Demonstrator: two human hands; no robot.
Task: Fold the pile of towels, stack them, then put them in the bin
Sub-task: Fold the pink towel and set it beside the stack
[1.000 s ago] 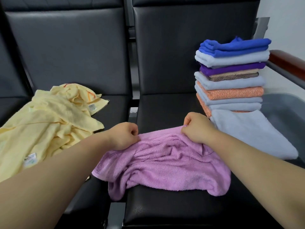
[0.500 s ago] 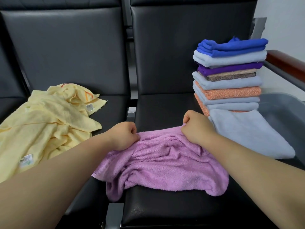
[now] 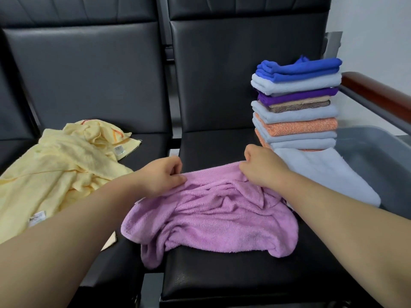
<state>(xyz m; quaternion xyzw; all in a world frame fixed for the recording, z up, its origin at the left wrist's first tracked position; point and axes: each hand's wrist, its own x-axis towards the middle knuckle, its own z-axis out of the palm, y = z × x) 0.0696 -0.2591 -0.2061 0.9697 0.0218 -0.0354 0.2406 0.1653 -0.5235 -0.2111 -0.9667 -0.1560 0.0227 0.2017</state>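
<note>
A crumpled pink towel lies on the black seat in front of me. My left hand pinches its far edge at the left. My right hand grips the same edge at the right. A tall stack of folded towels in blue, pale blue, purple, brown and orange stands at the seat's right. A larger pale blue folded towel lies at its foot. A grey bin sits to the right of the stack.
Crumpled yellow towels lie on the left seat. Black seat backs rise behind both seats. A brown armrest runs above the bin at the right.
Both hands keep their hold on the pink towel's far edge and have barely moved; the left fingers have shifted slightly along the edge.
</note>
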